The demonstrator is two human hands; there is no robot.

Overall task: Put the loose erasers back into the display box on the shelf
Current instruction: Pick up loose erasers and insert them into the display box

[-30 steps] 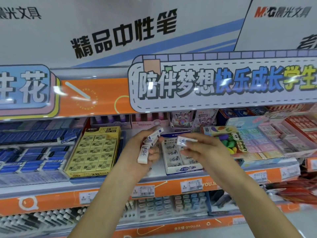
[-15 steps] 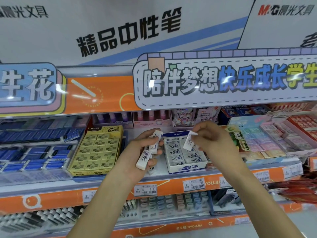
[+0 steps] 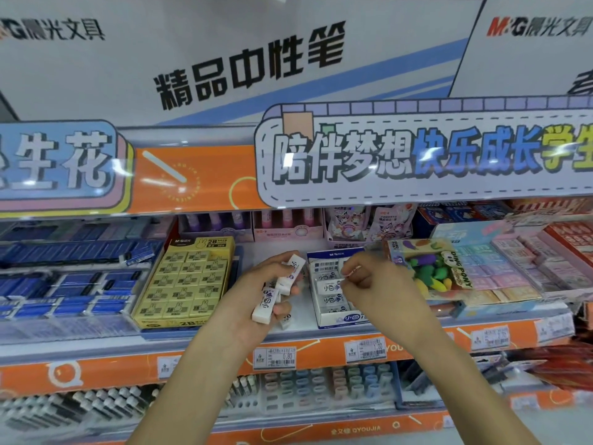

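My left hand (image 3: pixel 253 306) is shut on several white erasers (image 3: pixel 268 303), held just left of the display box. One eraser tip (image 3: pixel 294 264) sticks up above my fingers. The blue-and-white display box (image 3: pixel 345 319) stands on the white shelf (image 3: pixel 303 319) and holds rows of the same erasers. My right hand (image 3: pixel 375 284) hovers over the box, its fingertips pinching the right end of one white eraser (image 3: pixel 328 286) that lies on top of the rows. One small loose eraser (image 3: pixel 285 321) rests on the shelf below my left hand.
A yellow 2B eraser box (image 3: pixel 186 281) stands left of the gap. On the right, a colourful fruit-eraser box (image 3: pixel 430 271) touches the display box. Pastel eraser trays (image 3: pixel 500 268) lie further right. A signboard (image 3: pixel 417 155) overhangs the shelf; an orange price rail (image 3: pixel 321 351) runs along its front.
My right hand has carried its eraser down and left from above the box onto the rows inside. My left hand has stayed beside the box with its erasers.
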